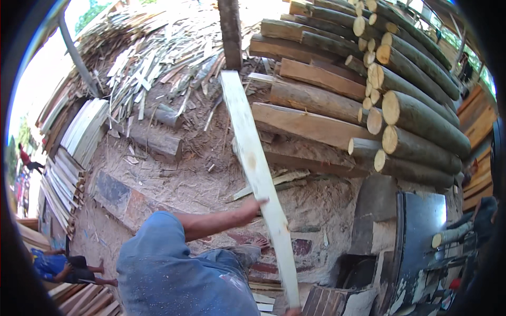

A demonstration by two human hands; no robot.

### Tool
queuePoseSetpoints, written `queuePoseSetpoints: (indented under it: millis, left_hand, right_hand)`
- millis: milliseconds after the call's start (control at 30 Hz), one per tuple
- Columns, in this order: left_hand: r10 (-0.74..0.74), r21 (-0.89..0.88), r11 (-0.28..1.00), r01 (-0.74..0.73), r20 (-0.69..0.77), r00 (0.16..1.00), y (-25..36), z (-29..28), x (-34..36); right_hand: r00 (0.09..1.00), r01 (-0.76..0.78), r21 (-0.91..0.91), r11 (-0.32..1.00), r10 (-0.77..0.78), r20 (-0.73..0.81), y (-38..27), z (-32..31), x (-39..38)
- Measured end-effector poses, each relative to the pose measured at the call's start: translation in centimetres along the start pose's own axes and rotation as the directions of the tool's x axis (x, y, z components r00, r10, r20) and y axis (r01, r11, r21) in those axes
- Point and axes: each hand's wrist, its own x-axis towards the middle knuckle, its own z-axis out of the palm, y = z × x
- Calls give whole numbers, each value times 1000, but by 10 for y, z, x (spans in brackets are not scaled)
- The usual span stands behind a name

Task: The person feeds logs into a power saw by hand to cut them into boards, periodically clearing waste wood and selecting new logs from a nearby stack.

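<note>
A long, pale sawn plank (255, 166) runs from the upper middle down to the lower edge, with its far end near a dark post. My left hand (252, 210) is closed on the plank's left edge near the middle, with a fingertip over its top face. At the near end, my right hand (293, 312) grips the plank, mostly cut off by the lower edge. My left arm reaches out of a blue sleeve flecked with sawdust. A bare foot (262, 242) shows beneath the plank.
Stacked logs (421, 121) and squared timbers (311, 126) rise at the right. Wood offcuts (153, 68) cover the far left ground. A dark post (230, 34) stands ahead. A metal-topped machine (421, 226) is at the lower right. A seated person (63, 266) is at the left.
</note>
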Motion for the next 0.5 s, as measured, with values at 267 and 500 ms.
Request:
queuePoseSetpoints:
  millis: [267, 500]
  left_hand:
    - [874, -39, 229, -973, -431, 223, 317, -130, -42]
    - [-117, -1, 993, 121, -264, 957, 21, -127, 64]
  right_hand:
    - [-262, 808, 286, 515, -121, 957, -202, 264, -388]
    - [395, 919, -381, 103, -276, 876, -155, 180, -136]
